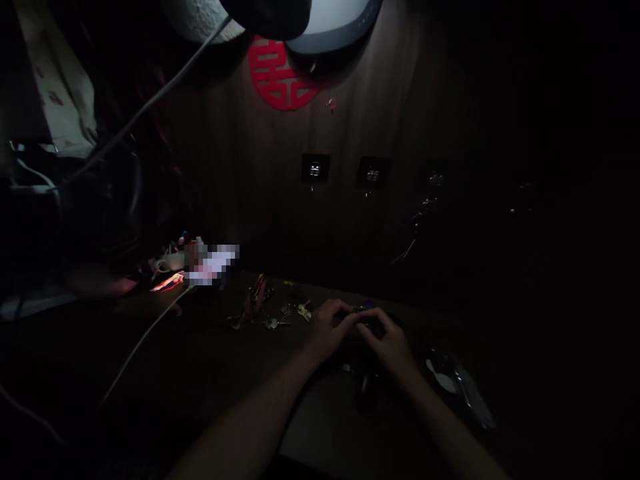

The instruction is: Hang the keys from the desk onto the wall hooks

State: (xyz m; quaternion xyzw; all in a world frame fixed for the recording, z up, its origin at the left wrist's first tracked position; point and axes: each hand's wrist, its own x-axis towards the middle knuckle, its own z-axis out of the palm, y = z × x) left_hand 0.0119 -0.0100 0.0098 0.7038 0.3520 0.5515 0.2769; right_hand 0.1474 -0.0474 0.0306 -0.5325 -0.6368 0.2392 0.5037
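Observation:
In dim light my left hand [327, 328] and my right hand [389, 339] meet over the dark tabletop, fingertips pinched together. Just beyond them shows a small thing with a blue part [369, 305] and a glint of metal. The fingers hide most of it, and its kind cannot be made out. To the left of my left hand lie several loose keys [304, 311], with more silver keys [271, 323] beside them. A reddish strap-like bundle [256, 297] rests further left.
At the left, a lit screen [213, 265] stands with a white cable [145, 333] running from it. A shiny clear packet [465, 387] lies right of my right arm. The wooden wall behind bears outlets [315, 168] and a red cut-out [285, 83] under a lamp [335, 30].

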